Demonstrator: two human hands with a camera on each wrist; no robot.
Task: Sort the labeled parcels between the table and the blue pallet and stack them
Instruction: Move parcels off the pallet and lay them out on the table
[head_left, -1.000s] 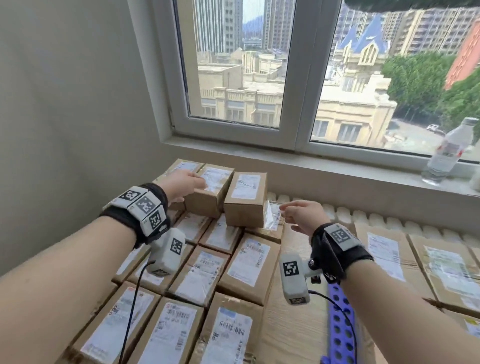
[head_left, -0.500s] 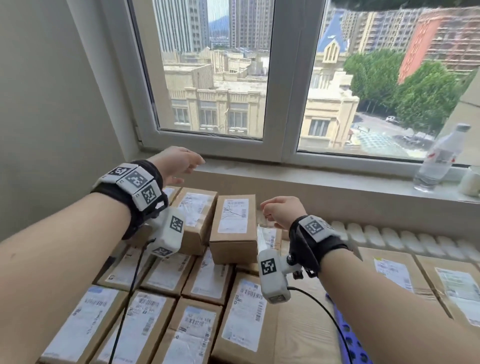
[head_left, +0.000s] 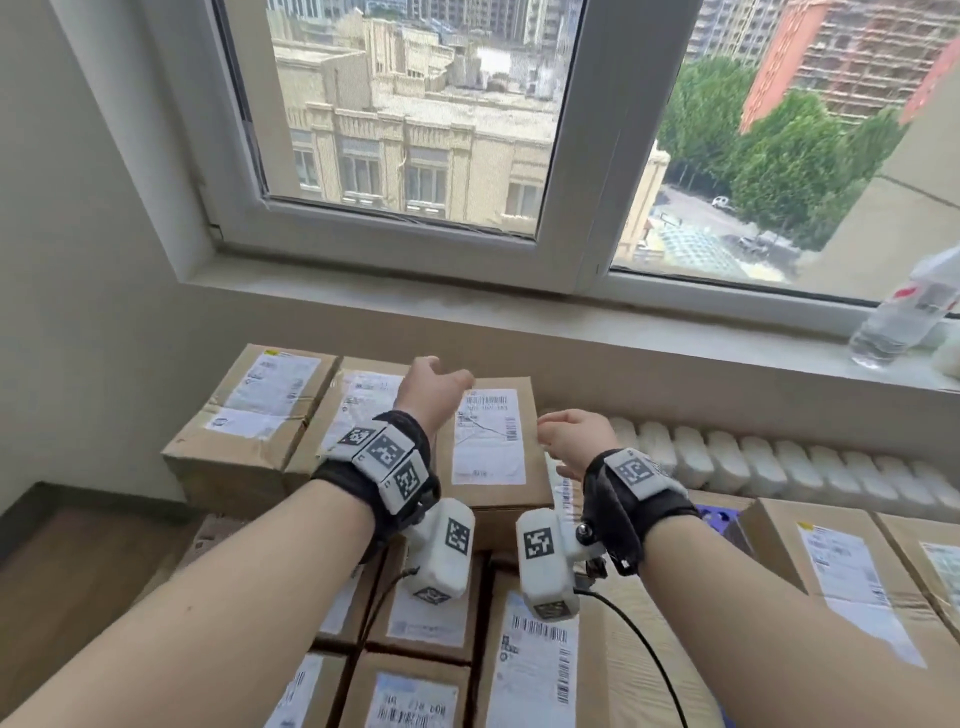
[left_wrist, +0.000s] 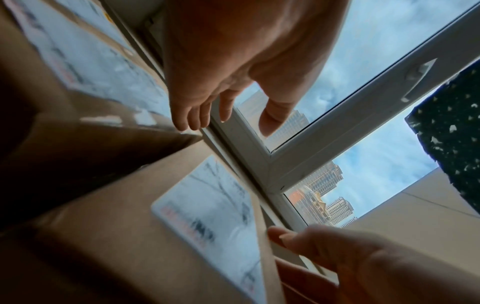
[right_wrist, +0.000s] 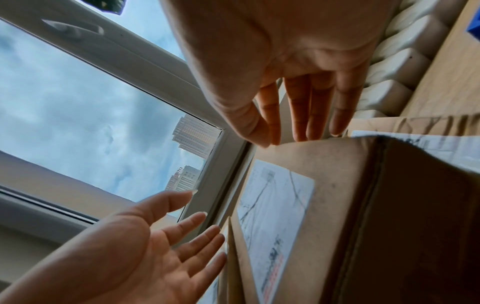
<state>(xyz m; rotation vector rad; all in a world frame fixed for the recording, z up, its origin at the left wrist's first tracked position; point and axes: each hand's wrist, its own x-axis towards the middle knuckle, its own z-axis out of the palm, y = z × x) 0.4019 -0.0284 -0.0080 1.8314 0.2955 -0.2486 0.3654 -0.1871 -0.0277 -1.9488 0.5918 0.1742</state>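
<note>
Three labeled brown parcels sit in a row on top of a lower layer, under the window. The rightmost upper parcel (head_left: 488, 441) (left_wrist: 207, 205) (right_wrist: 298, 205) lies between my hands. My left hand (head_left: 441, 371) (left_wrist: 233, 125) hovers over its far left corner with fingers loose and empty. My right hand (head_left: 550, 431) (right_wrist: 285, 137) is at its right side, fingers straight, their tips at the parcel's edge. I grip nothing. A bit of the blue pallet (head_left: 719, 519) shows behind my right wrist.
The other upper parcels (head_left: 249, 415) stand to the left, near the wall. A lower layer of parcels (head_left: 535, 670) fills the foreground, with more parcels (head_left: 841, 571) to the right. A white radiator (head_left: 779, 467) runs under the sill, where a water bottle (head_left: 904, 322) stands.
My left hand has swung right and down from near the sill to the rightmost upper parcel. My right hand has uncurled its fingers beside that parcel. The view has moved closer.
</note>
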